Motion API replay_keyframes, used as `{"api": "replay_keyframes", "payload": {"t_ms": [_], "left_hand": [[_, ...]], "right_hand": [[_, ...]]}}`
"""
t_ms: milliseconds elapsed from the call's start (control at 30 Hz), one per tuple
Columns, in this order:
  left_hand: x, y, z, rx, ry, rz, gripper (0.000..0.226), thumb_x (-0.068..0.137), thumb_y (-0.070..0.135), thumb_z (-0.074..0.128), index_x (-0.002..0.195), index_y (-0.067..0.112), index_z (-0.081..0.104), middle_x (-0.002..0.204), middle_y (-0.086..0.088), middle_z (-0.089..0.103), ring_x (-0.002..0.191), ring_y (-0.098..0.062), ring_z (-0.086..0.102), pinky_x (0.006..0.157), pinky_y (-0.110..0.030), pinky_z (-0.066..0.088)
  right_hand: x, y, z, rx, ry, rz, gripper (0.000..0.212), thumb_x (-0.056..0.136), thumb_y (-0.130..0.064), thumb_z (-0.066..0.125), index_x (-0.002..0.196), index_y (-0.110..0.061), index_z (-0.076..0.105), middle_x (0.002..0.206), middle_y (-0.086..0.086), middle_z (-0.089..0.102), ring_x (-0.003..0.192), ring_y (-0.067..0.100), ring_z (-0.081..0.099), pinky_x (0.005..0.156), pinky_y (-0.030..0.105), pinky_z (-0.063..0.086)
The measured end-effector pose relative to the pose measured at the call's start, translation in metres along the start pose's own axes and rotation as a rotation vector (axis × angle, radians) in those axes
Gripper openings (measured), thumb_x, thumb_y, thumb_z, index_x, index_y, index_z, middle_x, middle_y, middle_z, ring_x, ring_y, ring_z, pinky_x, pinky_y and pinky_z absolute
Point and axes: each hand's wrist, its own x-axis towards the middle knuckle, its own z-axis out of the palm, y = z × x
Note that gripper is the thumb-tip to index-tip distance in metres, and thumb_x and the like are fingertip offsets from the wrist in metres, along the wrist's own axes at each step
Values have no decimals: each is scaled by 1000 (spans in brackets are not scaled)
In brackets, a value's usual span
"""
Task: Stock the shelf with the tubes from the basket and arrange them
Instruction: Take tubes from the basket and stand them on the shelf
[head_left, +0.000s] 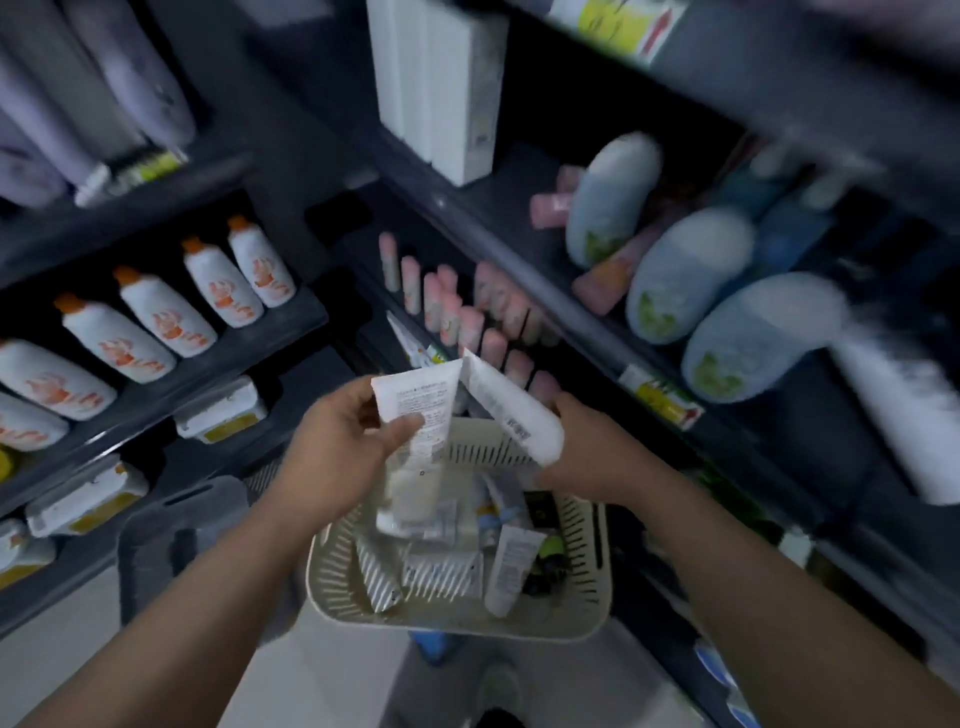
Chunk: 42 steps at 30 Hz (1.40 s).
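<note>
A cream slotted basket (592, 587) sits low in the middle and holds several white tubes (506, 569). My left hand (337, 452) grips one white tube (421, 410) above the basket, thumb across its printed side. My right hand (582, 452) holds a second white tube (511, 410), slanted with its flat end up. The two tubes' flat ends nearly meet. Just beyond them, the dark shelf (597, 332) carries rows of pink tubes (467, 312) standing on their caps.
White bottles with orange caps (156, 317) line the left shelf, with flat white packs (223, 410) below them. Pale blue bottles (680, 275) lie on the right shelf. White boxes (441, 88) stand on the upper shelf. A dark grey crate (156, 535) is left of the basket.
</note>
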Motion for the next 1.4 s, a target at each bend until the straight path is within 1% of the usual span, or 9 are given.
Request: {"api": "replay_keyframes", "payload": {"t_ms": [167, 300, 400, 467, 533, 700, 833, 1133, 1400], "left_hand": [[-18, 72, -8, -53, -164, 163, 26, 92, 28, 59, 118, 28, 57, 115, 6, 68, 106, -12, 64, 94, -42, 50], [-44, 126, 0, 3, -207, 292, 40, 84, 49, 48, 121, 33, 42, 148, -5, 36, 140, -15, 26, 113, -45, 27], [-69, 168, 15, 29, -233, 385, 25, 98, 26, 44, 120, 16, 40, 114, -1, 54, 89, 18, 40, 83, 1, 11], [-92, 198, 25, 27, -284, 466, 18, 99, 19, 42, 115, 9, 39, 98, 2, 56, 85, 7, 51, 73, -5, 9], [-112, 226, 39, 21, -318, 557, 17, 98, 19, 45, 110, 9, 39, 98, -2, 58, 94, -20, 60, 92, -39, 45], [-163, 281, 86, 41, -335, 770, 10, 96, 15, 47, 103, 13, 40, 88, 3, 56, 86, -20, 53, 69, -26, 34], [-206, 321, 133, 14, -334, 861, 17, 95, 22, 48, 100, 8, 40, 81, -5, 54, 80, -28, 52, 57, -29, 31], [-288, 400, 254, 162, -513, 783, 95, 44, 60, 84, 117, 22, 37, 106, 6, 53, 95, -18, 55, 74, -39, 53], [-335, 449, 346, 96, -609, 821, 55, 83, 30, 62, 122, 24, 23, 91, 2, 56, 76, -13, 58, 56, -28, 43]], "right_hand": [[-75, -25, -50, 87, 265, 25, 48, 86, -60, 48, 105, -17, 54, 101, 1, 60, 87, 20, 57, 69, 33, 47], [-143, -42, -79, 134, 399, 33, 33, 90, -50, 49, 100, -18, 48, 89, -2, 54, 78, 19, 55, 60, 31, 40], [-200, -44, -98, 253, 543, 112, 48, 80, -46, 66, 109, -16, 42, 98, -2, 52, 77, 12, 54, 54, 24, 40], [-238, -38, -111, 290, 677, 160, 55, 73, -42, 74, 107, -14, 41, 100, 0, 54, 77, 11, 54, 55, 25, 41], [-277, -28, -124, 289, 794, 209, 57, 69, -36, 77, 106, -14, 41, 98, -1, 56, 80, 16, 55, 59, 30, 42], [-371, 4, -153, 257, 916, 241, 48, 70, -32, 75, 104, -24, 43, 83, -19, 48, 74, 8, 51, 54, 20, 38], [-429, 48, -174, 290, 1029, 327, 58, 57, -63, 67, 95, -22, 51, 87, -3, 59, 75, 15, 58, 55, 27, 41], [-551, 162, -226, 411, 1240, 427, 49, 71, -44, 62, 102, -7, 53, 84, -5, 56, 72, 14, 55, 56, 25, 39], [-611, 249, -262, 493, 1293, 401, 26, 78, -20, 71, 101, -14, 60, 96, -1, 68, 90, 15, 65, 81, 36, 53]]}}
